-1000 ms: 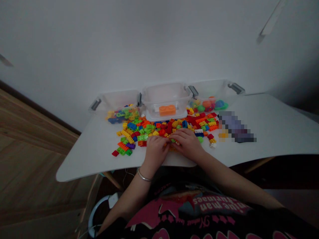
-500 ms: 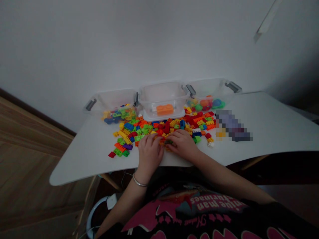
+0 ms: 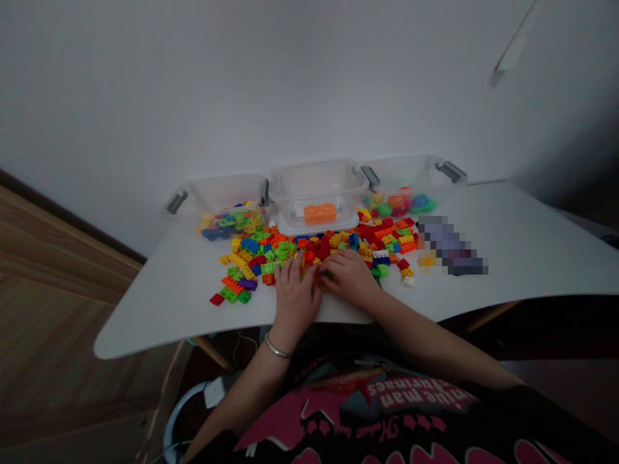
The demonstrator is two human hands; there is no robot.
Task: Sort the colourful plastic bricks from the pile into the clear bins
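A heap of toy building bricks (image 3: 325,243) in many colours lies on the white table. My left hand (image 3: 296,293) rests palm down at the near side of the heap, its fingers stretched out and apart, fingertips touching the bricks. Close beside it, my right hand (image 3: 353,278) has its fingers curled inward over the bricks in front of me. Whatever lies under those curled fingers is mostly hidden. Both hands almost meet at the thumbs, with a few orange and yellow bricks showing between them.
Behind the heap stand three clear plastic boxes: a left box (image 3: 207,193) with bricks, a middle box (image 3: 319,183) with a large orange brick (image 3: 320,213) showing, and a right box (image 3: 411,174) with colourful toys. A blurred-out object (image 3: 452,245) lies at the right on the table (image 3: 527,245).
My left hand's fingers have spread and reached slightly forward and right. My right hand has barely shifted, staying curled over the bricks.
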